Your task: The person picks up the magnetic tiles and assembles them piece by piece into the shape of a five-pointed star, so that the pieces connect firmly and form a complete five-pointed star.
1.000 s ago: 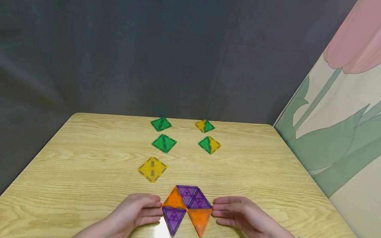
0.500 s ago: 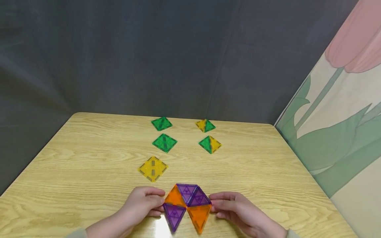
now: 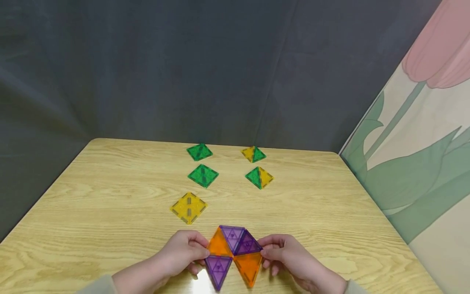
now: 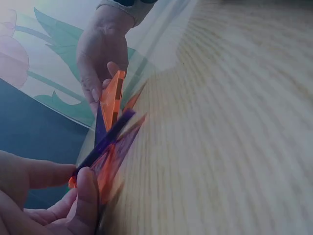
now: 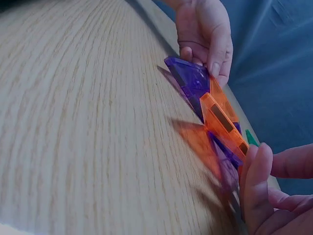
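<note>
A dark cloth [image 3: 220,73] fills the upper part of the head view, with soft folds at the left. Below it spreads the desk [image 3: 110,237], light wood grain with rounded far corners, reaching the bottom edge of the frame. A floral panel [image 3: 422,163] slants down the right side, showing a pink tulip and grey-green leaves on a pale ground.

At bottom centre is a joined shape of five triangular tiles [image 3: 235,247], an arch with a notch on its lower side. An orange tile [image 3: 219,244] forms its upper left, two purple ones its top and upper right, a purple tile [image 3: 218,269] its lower left and an orange tile [image 3: 249,267] its lower right. In both wrist views the shape is tilted, with tinted patches on the wood beneath.

The left hand [image 3: 183,253] pinches the shape's left corner between thumb and finger; the right hand [image 3: 288,255] pinches the right corner likewise.

Smaller tile pairs lie flat further up. A yellow diamond [image 3: 189,208] is nearest, up and left of the shape. Beyond it, left of centre, are a nearer green diamond [image 3: 203,176] and a farther green diamond [image 3: 200,152]. Right of these lie a nearer green-and-yellow diamond [image 3: 259,177] and, smallest, a farther yellow-and-green diamond [image 3: 253,154].
</note>
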`<action>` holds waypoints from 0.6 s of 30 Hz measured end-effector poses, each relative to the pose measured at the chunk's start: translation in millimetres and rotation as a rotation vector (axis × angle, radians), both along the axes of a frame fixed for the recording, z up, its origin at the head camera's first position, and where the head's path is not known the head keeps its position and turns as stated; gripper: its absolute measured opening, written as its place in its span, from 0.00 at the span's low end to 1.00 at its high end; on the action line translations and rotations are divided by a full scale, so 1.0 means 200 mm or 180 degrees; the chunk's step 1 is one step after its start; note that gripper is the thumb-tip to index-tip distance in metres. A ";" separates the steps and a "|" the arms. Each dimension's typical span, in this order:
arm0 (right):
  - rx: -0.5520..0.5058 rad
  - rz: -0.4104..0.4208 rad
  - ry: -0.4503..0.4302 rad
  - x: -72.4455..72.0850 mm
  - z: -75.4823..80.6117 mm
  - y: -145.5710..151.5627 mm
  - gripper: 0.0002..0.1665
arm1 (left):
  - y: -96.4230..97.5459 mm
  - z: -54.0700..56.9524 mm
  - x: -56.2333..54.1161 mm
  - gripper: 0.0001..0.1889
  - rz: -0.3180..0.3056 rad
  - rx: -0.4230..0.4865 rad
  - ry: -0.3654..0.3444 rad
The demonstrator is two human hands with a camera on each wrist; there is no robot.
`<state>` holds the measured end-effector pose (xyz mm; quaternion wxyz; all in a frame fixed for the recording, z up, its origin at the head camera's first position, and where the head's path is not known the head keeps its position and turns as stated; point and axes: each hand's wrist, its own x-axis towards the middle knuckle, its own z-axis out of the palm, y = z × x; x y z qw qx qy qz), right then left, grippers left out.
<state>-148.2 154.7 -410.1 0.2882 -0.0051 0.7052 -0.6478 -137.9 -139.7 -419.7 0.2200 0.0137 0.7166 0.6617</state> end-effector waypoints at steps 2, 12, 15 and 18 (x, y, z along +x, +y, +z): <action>-0.0001 0.0009 0.0032 0.00 0.00 0.00 0.21 | 0.00 0.01 0.00 0.08 -0.0059 -0.0045 -0.0007; -0.0006 -0.0003 0.0011 0.00 -0.02 -0.01 0.19 | 0.01 0.01 0.00 0.08 -0.0057 -0.0197 0.0085; -0.0039 -0.0042 -0.0086 -0.01 -0.02 -0.01 0.19 | 0.02 0.00 0.00 0.09 0.0087 -0.0123 0.0075; -0.0103 -0.0079 -0.0148 -0.01 -0.01 -0.01 0.19 | 0.02 -0.01 0.00 0.10 0.0228 -0.0048 0.0024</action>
